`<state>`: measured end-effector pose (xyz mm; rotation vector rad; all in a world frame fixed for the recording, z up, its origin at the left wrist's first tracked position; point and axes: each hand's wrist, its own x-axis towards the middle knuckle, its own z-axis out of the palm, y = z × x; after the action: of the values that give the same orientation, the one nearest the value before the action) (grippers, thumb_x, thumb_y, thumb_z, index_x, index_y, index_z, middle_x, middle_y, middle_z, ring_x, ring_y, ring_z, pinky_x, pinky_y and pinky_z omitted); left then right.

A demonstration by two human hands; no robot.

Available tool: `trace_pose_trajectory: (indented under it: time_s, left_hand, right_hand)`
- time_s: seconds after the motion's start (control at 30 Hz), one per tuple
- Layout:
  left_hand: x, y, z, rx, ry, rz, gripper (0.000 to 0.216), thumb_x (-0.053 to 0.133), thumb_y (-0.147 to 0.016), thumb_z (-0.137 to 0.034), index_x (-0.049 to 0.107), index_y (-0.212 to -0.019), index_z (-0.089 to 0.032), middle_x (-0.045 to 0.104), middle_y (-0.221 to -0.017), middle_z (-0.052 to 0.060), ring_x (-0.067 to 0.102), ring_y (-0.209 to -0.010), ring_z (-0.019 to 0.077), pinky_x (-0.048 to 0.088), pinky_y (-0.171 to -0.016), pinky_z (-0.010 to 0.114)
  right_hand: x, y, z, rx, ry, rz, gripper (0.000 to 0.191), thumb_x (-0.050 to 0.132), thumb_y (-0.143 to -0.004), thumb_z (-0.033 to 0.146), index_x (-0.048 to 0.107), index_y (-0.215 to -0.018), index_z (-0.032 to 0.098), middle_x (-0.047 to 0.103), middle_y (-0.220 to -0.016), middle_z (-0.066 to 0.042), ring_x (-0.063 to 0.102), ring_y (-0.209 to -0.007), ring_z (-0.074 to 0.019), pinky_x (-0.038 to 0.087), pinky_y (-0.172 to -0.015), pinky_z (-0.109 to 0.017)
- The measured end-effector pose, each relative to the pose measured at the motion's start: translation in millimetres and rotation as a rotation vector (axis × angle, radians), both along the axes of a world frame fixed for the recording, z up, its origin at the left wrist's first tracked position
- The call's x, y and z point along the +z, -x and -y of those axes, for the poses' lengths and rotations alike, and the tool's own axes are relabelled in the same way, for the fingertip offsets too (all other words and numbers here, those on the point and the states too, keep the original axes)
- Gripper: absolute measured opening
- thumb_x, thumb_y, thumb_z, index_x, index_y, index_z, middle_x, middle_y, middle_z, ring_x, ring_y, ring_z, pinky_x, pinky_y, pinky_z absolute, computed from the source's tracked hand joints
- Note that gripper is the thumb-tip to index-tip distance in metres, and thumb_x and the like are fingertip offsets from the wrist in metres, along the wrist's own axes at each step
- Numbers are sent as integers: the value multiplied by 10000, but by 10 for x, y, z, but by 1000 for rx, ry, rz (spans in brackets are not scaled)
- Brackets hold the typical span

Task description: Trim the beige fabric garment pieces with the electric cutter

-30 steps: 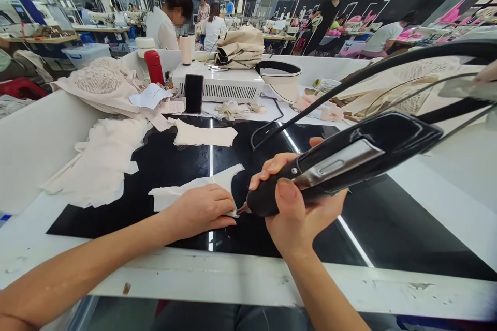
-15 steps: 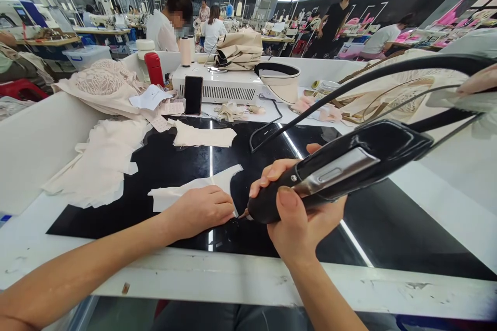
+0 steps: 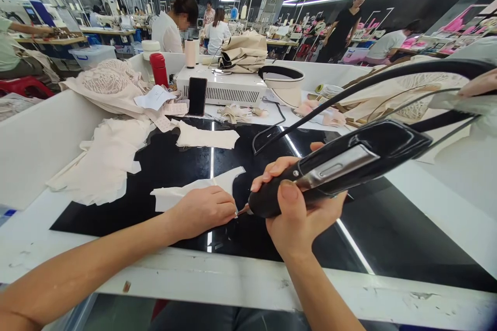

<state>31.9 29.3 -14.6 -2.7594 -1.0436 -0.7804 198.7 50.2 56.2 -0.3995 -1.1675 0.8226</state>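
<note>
My right hand (image 3: 301,212) is wrapped around a black corded hand tool (image 3: 345,165) with a metal lever along its side. Its thin copper-coloured tip (image 3: 244,210) points left, close to the fingertips of my left hand (image 3: 207,209). Those fingers are closed on the near right corner of a cream fabric piece (image 3: 194,189), which lies on the glossy black sheet (image 3: 155,165). Part of the fabric is hidden under the hand. Whether the tip touches the fabric is too small to tell.
Another cream cut piece (image 3: 207,137) lies farther back. At left sits a pile of cream pieces (image 3: 104,160). Behind stand a phone (image 3: 197,96), a red bottle (image 3: 158,70) and a white vented box (image 3: 225,88). The tool's thick cord (image 3: 373,85) arches to the right. Low white walls edge the table.
The view has shifted slightly, so the background sits a little lower and farther right. Both hands keep their holds, and the tool's tip stays by the fabric corner.
</note>
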Motion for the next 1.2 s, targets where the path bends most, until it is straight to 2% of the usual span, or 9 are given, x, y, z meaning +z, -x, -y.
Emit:
trace_pose_trajectory:
  time_s: [0.37, 0.5, 0.7, 0.9, 1.0, 1.2]
  left_hand:
    - [41, 25, 19, -10, 42, 2, 228, 533, -1130, -269, 703, -1009, -176, 754, -1019, 46, 710, -951, 195, 566, -821, 291]
    - [33, 47, 21, -30, 64, 10, 222, 520, -1131, -249, 707, -1037, -176, 754, -1070, 59, 714, -988, 197, 581, -859, 293]
    - [33, 84, 41, -48, 61, -16, 165, 538, -1110, -187, 700, -1085, -164, 748, -1127, 71, 717, -1037, 209, 604, -884, 305]
    - [48, 118, 78, -54, -10, -103, 188, 493, -1131, -216, 665, -1163, -144, 739, -1191, 98, 716, -1104, 216, 590, -1005, 335]
    - [47, 122, 98, -43, -52, -155, 168, 544, -1118, -249, 643, -1204, -144, 731, -1212, 101, 708, -1135, 229, 571, -1051, 350]
    - [64, 121, 130, -31, -61, -168, 268, 654, -1074, -299, 605, -1291, -149, 712, -1223, 114, 700, -1129, 253, 579, -1002, 367]
  right_hand:
    - [-40, -2, 11, -7, -41, 23, 426, 850, -899, 343, 569, -1216, 302, 692, -858, 55, 644, -576, -115, 573, -499, -248]
    - [-59, 5, 12, -4, -41, 26, 377, 838, -910, 313, 564, -1167, 290, 697, -872, 51, 640, -582, -113, 574, -513, -251]
    - [-62, 6, 16, -8, -18, 35, 415, 849, -900, 320, 552, -1189, 289, 689, -868, 47, 639, -584, -113, 587, -521, -252]
    - [-60, 10, 23, -3, -15, 26, 405, 848, -902, 308, 559, -1185, 291, 697, -885, 47, 646, -591, -113, 590, -530, -256]
    - [-54, 12, 27, -9, -11, 30, 405, 847, -901, 314, 558, -1184, 289, 695, -876, 52, 642, -586, -111, 585, -525, -252]
    - [-26, 22, 20, -12, -10, 26, 411, 858, -888, 339, 554, -1160, 294, 691, -859, 62, 633, -564, -108, 568, -485, -243]
